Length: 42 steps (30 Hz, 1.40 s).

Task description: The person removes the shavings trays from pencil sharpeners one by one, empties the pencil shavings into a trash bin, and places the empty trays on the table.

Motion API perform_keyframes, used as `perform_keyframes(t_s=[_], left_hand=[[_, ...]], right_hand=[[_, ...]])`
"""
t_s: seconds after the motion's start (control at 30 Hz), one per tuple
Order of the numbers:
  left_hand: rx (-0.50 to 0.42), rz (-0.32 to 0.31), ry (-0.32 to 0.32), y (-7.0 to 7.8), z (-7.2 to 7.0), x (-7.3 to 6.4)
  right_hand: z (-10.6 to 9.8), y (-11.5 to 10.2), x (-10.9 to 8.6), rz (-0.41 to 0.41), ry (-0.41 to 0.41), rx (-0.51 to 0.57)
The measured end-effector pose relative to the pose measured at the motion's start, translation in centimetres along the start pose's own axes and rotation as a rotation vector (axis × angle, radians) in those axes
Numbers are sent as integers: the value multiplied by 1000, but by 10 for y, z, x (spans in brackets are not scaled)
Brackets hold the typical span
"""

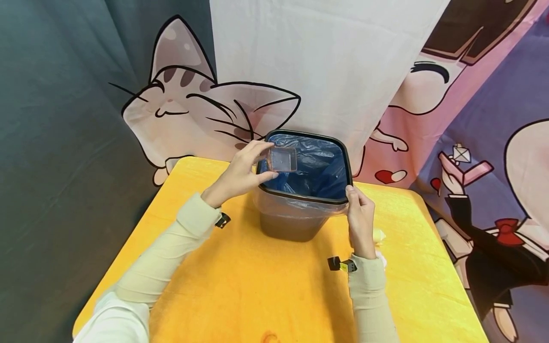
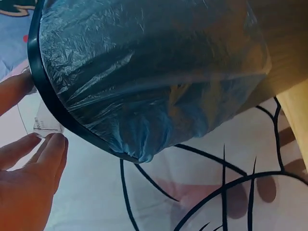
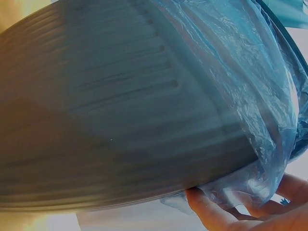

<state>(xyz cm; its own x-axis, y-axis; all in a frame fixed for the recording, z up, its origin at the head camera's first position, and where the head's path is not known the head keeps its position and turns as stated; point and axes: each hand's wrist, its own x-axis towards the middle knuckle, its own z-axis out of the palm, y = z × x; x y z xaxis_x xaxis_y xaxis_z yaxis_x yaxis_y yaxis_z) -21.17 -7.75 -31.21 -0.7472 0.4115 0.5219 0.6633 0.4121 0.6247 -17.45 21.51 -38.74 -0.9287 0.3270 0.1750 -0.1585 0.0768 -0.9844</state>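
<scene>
A trash bin [image 1: 291, 226] with a black rim [image 1: 306, 196] stands on the table, lined with a blue plastic bag [image 1: 326, 162]. Between the thumb and fingers of my left hand [image 1: 240, 174] is a small clear plastic box [image 1: 283, 159], held over the bin's left side. Printed lettering shows on the box [image 2: 46, 126] in the left wrist view. My right hand [image 1: 361, 214] grips the bin's right rim, thumb on top. Seen from the right wrist, its fingers [image 3: 211, 209] lie against the bag's overhanging edge [image 3: 255, 187] and the bin's outer wall.
A yellow cloth [image 1: 240, 281] covers the table. Beside my right wrist lies a small yellow object [image 1: 379, 236], partly hidden, with something white near it. Behind the table hangs a printed curtain [image 1: 326, 62] with cartoon figures, close to the bin.
</scene>
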Motion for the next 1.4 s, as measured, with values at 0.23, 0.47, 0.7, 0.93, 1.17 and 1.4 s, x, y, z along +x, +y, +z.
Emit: perform_keyframes(t_s=[0.23,0.47,0.7,0.93,1.17,1.4], left_hand=[[-259,-159,15,-3,1,-1],[-431,-192,-12,16,-11,-3],[-460,-216,-49,18,-16,-5],[-459,-232,-51,-8,-9,-6],[-434,-224,-57,-13,-7,-8],[-446,-242,-60,-7,-8,-8]], right_hand=[[-2,0,0,7,3,-7],[-3,-1,0,9,11,-12],[-5,0,1,-7,1,-9],[-5,0,0,6,-6,27],[-2,0,-1,16,-6,23],[-1,1,0,5,-4,16]])
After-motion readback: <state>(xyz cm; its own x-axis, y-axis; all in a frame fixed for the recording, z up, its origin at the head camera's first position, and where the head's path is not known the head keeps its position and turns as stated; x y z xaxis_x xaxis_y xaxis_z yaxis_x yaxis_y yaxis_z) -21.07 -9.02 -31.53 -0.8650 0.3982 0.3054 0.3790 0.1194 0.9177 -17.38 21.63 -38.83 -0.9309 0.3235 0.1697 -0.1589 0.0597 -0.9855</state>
